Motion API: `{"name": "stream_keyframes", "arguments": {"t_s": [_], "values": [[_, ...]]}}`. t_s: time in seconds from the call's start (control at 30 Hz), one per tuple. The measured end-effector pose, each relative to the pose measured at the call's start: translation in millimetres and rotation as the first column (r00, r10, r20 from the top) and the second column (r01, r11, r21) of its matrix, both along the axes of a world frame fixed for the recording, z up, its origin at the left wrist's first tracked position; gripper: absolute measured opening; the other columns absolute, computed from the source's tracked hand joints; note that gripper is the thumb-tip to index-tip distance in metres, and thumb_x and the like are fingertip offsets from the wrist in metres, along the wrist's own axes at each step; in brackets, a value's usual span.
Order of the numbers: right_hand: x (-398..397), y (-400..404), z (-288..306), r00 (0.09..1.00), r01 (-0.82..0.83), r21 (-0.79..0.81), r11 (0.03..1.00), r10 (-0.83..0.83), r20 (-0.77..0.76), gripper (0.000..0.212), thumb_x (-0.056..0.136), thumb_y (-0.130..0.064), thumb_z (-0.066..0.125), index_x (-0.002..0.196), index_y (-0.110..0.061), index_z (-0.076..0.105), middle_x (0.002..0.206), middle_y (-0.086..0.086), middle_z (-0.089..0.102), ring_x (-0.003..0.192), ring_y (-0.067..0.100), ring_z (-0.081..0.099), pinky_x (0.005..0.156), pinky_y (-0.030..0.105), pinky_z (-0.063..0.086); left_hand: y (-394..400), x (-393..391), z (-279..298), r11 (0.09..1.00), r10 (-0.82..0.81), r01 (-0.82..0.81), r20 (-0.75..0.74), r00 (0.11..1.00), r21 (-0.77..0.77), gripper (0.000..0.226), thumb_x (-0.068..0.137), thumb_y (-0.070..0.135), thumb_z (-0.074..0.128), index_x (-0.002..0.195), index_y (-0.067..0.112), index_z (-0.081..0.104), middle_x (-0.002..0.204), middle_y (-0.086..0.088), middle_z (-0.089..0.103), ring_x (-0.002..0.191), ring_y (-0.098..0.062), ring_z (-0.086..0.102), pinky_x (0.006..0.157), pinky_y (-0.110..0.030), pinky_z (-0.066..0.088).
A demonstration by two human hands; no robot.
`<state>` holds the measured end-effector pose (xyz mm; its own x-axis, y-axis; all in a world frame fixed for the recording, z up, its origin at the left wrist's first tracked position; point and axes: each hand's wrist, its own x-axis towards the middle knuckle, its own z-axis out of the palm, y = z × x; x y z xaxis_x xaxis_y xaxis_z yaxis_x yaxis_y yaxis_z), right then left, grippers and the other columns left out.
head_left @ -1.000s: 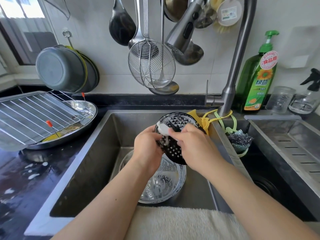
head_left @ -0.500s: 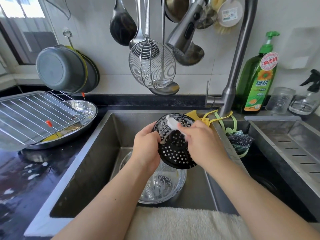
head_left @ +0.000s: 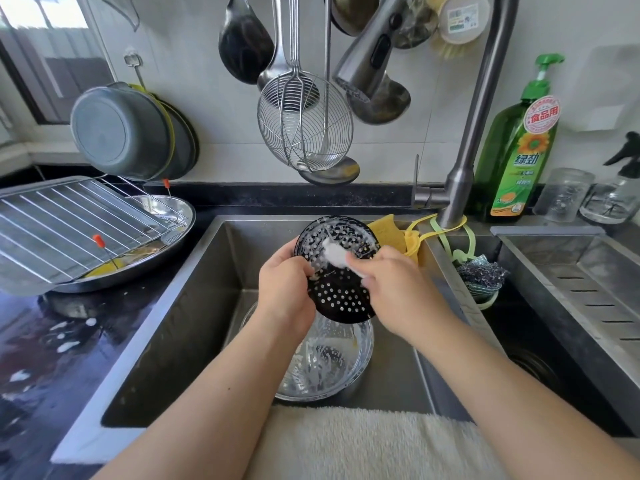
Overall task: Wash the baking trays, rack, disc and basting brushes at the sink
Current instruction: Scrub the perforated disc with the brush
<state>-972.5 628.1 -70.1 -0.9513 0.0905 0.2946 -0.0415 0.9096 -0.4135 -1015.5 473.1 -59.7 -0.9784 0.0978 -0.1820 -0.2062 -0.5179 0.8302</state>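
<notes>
Compared with half a second ago: disc (head_left: pixel 341 271) tilted a little more upright over the sink (head_left: pixel 194 306), white soapy brush head (head_left: pixel 333 252) shifted slightly right and lower on the upper face, foam spread wider across the top holes; everything else unmoved. Cut off at the left edge: wire rack (head_left: pixel 69 220) lying on a tray (head_left: pixel 52 233), both propped in a round steel dish (head_left: pixel 162 251) on the dark wet counter (head_left: pixel 52 341). Hard to make out: brush handle, buried inside the right hand (head_left: pixel 398 285); contents of the glass bowl (head_left: pixel 329 362) below, streaked with suds and partly covered by disc and wrists. Black perforated disc held above the bowl, between both hands, tilted with its face toward the camera. Left hand (head_left: pixel 284 289) grasping the disc's left rim, fingers curled behind it, thumb on the front. Right hand clenched around the brush, pressing the head against the disc's upper half. Behind the disc, a yellow cloth (head_left: pixel 386 230) draped at the sink's back corner beside the tap (head_left: pixel 460 188). Green soap bottle (head_left: pixel 519 147) standing at the wall to the right. White towel (head_left: pixel 363 445) laid over the near sink edge.
</notes>
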Motion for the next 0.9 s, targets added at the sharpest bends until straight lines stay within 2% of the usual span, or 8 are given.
{"name": "stream_keyframes", "arguments": {"t_s": [0.17, 0.27, 0.4, 0.53, 0.6, 0.73, 0.83, 0.9], "values": [[10.9, -10.2, -5.5, 0.99, -0.137, -0.016, 0.99, 0.138, 0.035, 0.055, 0.102, -0.015, 0.055, 0.144, -0.05, 0.048, 0.093, -0.01, 0.043, 0.078, 0.005, 0.048, 0.07, 0.04, 0.052, -1.2, 0.6, 0.4, 0.996, -0.041, 0.039, 0.026, 0.999, 0.083, 0.066, 0.074, -0.028, 0.029, 0.12, -0.004, 0.069, 0.114, -0.03, 0.072, 0.108, -0.045, 0.071, 0.093, -0.055, 0.06], [7.2, -6.3, -4.3, 0.996, -0.088, -0.005, 0.996, 0.088, 0.022, 0.057, 0.102, -0.013, 0.056, 0.143, -0.051, 0.048, 0.092, -0.012, 0.042, 0.074, -0.004, 0.046, 0.063, 0.03, 0.046, -3.5, -3.7, -3.7, 0.992, -0.063, 0.059, 0.032, 0.997, 0.113, 0.062, 0.082, -0.026, 0.028, 0.128, -0.006, 0.064, 0.121, -0.031, 0.07, 0.112, -0.046, 0.069, 0.099, -0.058, 0.056], [12.3, -16.8, -0.3, 0.996, -0.081, 0.071, 0.994, 0.083, -0.021, 0.058, 0.101, -0.012, 0.057, 0.143, -0.051, 0.047, 0.09, -0.009, 0.041, 0.072, 0.008, 0.049, 0.057, 0.034, 0.044, 1.1, -4.6, -8.0, 0.992, -0.001, -0.003, 0.033, 0.999, 0.128, 0.042, 0.105, -0.008, 0.03, 0.13, -0.002, 0.063, 0.12, -0.027, 0.072, 0.111, -0.041, 0.071, 0.1, -0.055, 0.056], [5.2, -3.4, 8.3, 0.989, 0.134, 0.101, 0.986, -0.127, -0.07, 0.057, 0.102, -0.013, 0.053, 0.148, -0.046, 0.044, 0.089, -0.009, 0.039, 0.069, 0.01, 0.046, 0.051, 0.03, 0.036, 3.4, -2.8, -6.0, 0.998, 0.027, -0.026, -0.009, 1.0, 0.058, 0.038, 0.108, -0.002, 0.033, 0.127, 0.002, 0.065, 0.117, -0.023, 0.074, 0.109, -0.037, 0.073, 0.098, -0.053, 0.057], [6.4, -1.7, 10.0, 0.984, 0.171, 0.09, 0.981, -0.166, -0.064, 0.062, 0.101, -0.009, 0.053, 0.151, -0.044, 0.042, 0.09, -0.008, 0.039, 0.071, 0.012, 0.047, 0.052, 0.03, 0.037, 4.3, 0.0, -4.0, 0.999, 0.035, -0.035, -0.018, 0.999, 0.027, 0.036, 0.108, -0.001, 0.034, 0.125, 0.003, 0.066, 0.115, -0.021, 0.075, 0.108, -0.035, 0.074, 0.096, -0.052, 0.059], [16.9, -22.5, 6.1, 0.999, 0.012, 0.079, 0.997, -0.009, -0.042, 0.062, 0.101, -0.009, 0.053, 0.151, -0.042, 0.041, 0.096, -0.008, 0.041, 0.076, 0.015, 0.052, 0.063, 0.037, 0.051, 1.3, -1.1, -3.3, 0.997, 0.073, -0.074, 0.01, 0.997, 0.007, 0.033, 0.109, 0.0, 0.036, 0.117, 0.0, 0.067, 0.111, -0.024, 0.075, 0.099, -0.036, 0.075, 0.086, -0.047, 0.063], [7.0, -6.5, 8.3, 0.986, 0.152, 0.046, 0.987, -0.149, -0.072, 0.059, 0.102, -0.009, 0.053, 0.151, -0.041, 0.043, 0.093, -0.01, 0.04, 0.068, 0.006, 0.045, 0.05, 0.028, 0.038, 3.7, -0.5, -4.1, 0.998, 0.053, -0.053, 0.006, 0.999, -0.026, 0.03, 0.109, -0.001, 0.037, 0.109, -0.002, 0.066, 0.113, -0.025, 0.073, 0.096, -0.034, 0.072, 0.095, -0.051, 0.058], [9.2, -7.6, 7.6, 0.984, 0.173, 0.049, 0.984, -0.17, -0.06, 0.059, 0.101, -0.01, 0.053, 0.152, -0.039, 0.042, 0.095, -0.01, 0.039, 0.069, 0.006, 0.045, 0.051, 0.026, 0.037, 7.5, 0.3, -4.9, 0.999, 0.035, -0.035, 0.002, 0.999, -0.023, 0.027, 0.108, 0.0, 0.037, 0.11, -0.005, 0.064, 0.118, -0.03, 0.07, 0.098, -0.034, 0.068, 0.102, -0.056, 0.052]]}}
